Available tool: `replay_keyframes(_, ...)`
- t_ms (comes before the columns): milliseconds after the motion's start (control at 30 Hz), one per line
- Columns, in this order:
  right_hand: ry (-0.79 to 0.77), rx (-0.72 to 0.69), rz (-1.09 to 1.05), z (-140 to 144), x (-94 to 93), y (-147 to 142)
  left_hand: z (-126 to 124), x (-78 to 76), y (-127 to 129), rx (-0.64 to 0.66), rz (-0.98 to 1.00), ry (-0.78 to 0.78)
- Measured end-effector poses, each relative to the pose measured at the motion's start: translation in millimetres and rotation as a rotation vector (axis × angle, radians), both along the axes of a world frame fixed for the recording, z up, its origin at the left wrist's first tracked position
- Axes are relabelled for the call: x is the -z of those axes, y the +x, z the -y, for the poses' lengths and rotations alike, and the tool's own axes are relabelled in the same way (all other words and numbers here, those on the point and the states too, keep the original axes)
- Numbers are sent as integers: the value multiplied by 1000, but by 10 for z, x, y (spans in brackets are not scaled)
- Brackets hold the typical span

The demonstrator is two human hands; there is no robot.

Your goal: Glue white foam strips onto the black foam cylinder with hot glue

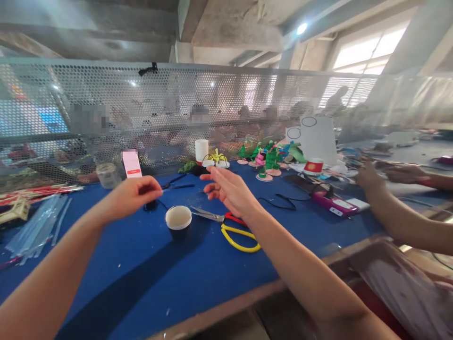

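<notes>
My left hand (136, 196) hovers over the table, left of a small cup (179, 219) with a pale inside and a dark outside. Its thumb and fingertips come together in a pinch; what they hold, if anything, is too small to make out. To the right of the cup, my right hand (230, 190) is raised with its fingers stretched out and apart, and no held thing shows. Beneath that hand and wrist lie scissors (208, 216) with one red and one yellow handle, blades pointing toward the cup. A dark cord and small tool (179, 183) lie behind the cup.
A perforated metal screen (163, 108) stands behind the blue table (141, 278). Clear strips (38, 226) and a jar (107, 175) are at left. Small green figures (272, 159) stand at the back, a purple power strip (334, 203) at right. Another person's arms (399, 212) reach in.
</notes>
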State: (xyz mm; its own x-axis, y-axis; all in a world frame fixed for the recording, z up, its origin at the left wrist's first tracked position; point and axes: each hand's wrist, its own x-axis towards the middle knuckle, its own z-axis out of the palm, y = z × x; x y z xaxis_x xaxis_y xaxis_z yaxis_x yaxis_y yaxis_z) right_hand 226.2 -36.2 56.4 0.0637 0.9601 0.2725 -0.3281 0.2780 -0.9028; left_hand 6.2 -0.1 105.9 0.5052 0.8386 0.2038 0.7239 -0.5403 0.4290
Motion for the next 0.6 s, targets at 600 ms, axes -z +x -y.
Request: replay_keyframes(600,-15,100,-558,-279,207,156,-82,1230,265,6,565,-261)
